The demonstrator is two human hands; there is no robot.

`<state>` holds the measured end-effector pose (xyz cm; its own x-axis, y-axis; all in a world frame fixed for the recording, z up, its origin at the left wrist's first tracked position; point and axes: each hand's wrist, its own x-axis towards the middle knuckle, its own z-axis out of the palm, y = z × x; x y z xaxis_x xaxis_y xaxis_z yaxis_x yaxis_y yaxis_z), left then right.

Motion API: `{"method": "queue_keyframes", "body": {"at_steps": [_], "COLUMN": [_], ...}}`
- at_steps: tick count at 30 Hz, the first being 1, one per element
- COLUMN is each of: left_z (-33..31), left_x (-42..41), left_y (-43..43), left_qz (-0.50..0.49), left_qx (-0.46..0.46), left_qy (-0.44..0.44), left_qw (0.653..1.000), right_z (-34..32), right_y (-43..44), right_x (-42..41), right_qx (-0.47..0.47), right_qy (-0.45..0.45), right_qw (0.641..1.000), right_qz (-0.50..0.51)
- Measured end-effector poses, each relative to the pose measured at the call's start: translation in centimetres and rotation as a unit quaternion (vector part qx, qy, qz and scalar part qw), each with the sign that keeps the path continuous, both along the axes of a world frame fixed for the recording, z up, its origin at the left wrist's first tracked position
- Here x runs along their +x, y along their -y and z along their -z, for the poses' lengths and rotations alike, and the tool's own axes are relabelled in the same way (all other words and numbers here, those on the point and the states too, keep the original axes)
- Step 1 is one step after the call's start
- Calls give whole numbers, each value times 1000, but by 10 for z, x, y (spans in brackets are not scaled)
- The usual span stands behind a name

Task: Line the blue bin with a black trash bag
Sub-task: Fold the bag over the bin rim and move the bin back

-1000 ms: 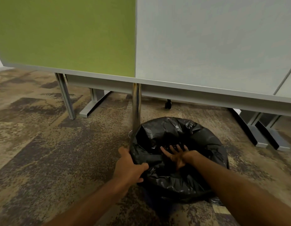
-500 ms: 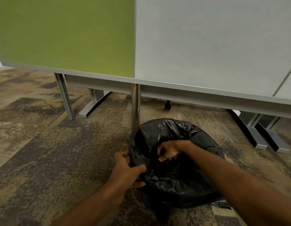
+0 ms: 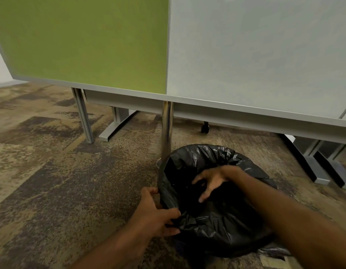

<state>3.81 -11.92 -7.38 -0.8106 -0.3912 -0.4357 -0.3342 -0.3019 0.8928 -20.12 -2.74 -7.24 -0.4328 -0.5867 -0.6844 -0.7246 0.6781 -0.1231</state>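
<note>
A black trash bag (image 3: 207,160) is draped over the round bin on the carpet, covering its rim all around. The blue bin itself is almost fully hidden under the bag; only a dark strip shows low at the front. My left hand (image 3: 156,214) pinches the bag's edge at the near-left rim, thumb on the inside. My right hand (image 3: 213,181) hovers over the bag's mouth with fingers spread and curled downward, holding nothing.
A chrome partition post (image 3: 167,131) stands right against the bin's far-left side. Green (image 3: 86,41) and grey (image 3: 255,49) partition panels hang above. Grey desk feet (image 3: 315,166) sit to the right, another foot (image 3: 112,131) to the left. Patterned carpet (image 3: 51,181) spreads leftward.
My right hand lay flat inside the bag, then closed into a fist on the film and lifted; now it is spread above the opening. My left hand kept its grip on the rim.
</note>
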Motion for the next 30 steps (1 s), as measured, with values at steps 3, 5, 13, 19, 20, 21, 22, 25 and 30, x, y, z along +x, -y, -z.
{"method": "queue_keyframes", "body": {"at_steps": [3,5,13,19,20,21,22,25,30], "left_z": [2,3,7,13,13,14,14,13,11], "left_x": [1,1,-3,-5,-5,-5,-5,-4,2], "left_y": [0,-1,-4,-2,-1,-1,-1,0,7], "left_qz": [-6,-10,-29,-48,-49,-49,-47,-44,-32], "left_qx": [14,21,52,71,75,77,79,85,84], "left_qy": [-2,-3,-1,-8,-7,-6,-4,2,0], "left_qw": [1000,1000,998,996,996,996,996,995,996], "right_z": [-22,-23,22,18,14,10,5,-20,-38], "right_y": [-14,-19,-44,-51,-51,-52,-54,-70,-125], "right_x": [-6,3,49,51,51,50,50,50,52], "right_qx": [-85,-106,178,186,180,165,139,-26,-395], "right_qy": [19,-16,-94,-41,-14,2,1,-34,-203], "right_qw": [996,994,973,980,982,984,988,999,886], "right_qz": [15,-17,-114,-49,-58,-66,-64,-16,136]}}
